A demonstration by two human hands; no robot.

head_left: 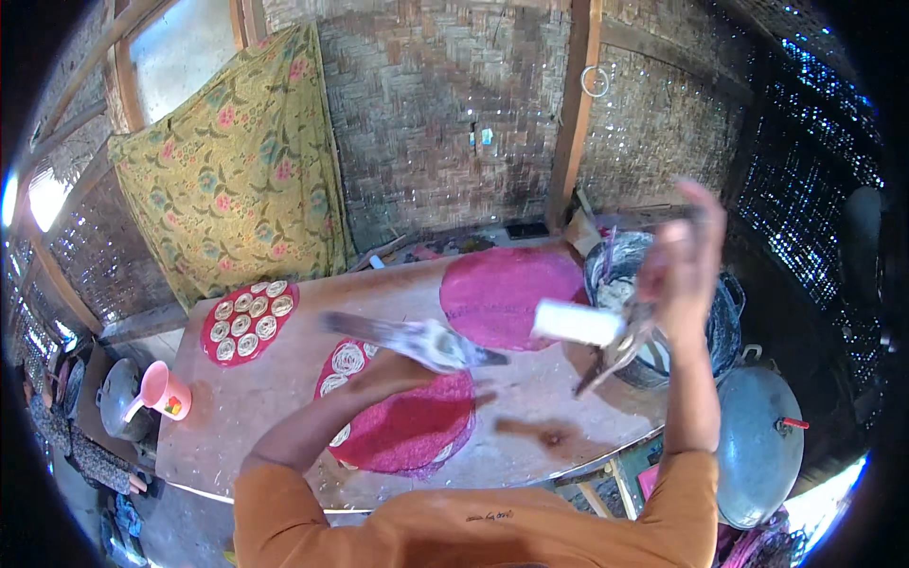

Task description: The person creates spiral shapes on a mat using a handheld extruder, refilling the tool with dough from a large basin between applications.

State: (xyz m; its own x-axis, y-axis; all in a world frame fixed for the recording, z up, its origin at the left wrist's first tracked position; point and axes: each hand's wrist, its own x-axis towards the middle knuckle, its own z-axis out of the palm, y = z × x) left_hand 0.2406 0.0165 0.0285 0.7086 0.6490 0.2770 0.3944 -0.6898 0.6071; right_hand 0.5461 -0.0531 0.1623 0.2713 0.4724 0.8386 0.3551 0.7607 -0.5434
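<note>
My left hand (407, 369) holds a long, blurred tool (407, 336) with pale material on it, above a magenta round sheet (398, 435) bearing pale coils (348, 356). My right hand (686, 275) is raised and smeared by motion, its fingers unclear. Just below it are a white cylinder (578, 323) and a dark lever-like tool (611, 360), in front of a dark pot (715, 322) of pale paste; whether that hand grips them I cannot tell. Another magenta sheet (492, 284) lies behind, and a third (225, 350), with several coils, lies at the left of the table (530, 407).
A pink dipper (163, 396) stands at the table's left end beside a metal pot (118, 383). Another person's patterned sleeve (76, 445) and hand show at the far left. A large metal lid (757, 445) is at the right. A floral cloth (237, 180) hangs on the woven wall.
</note>
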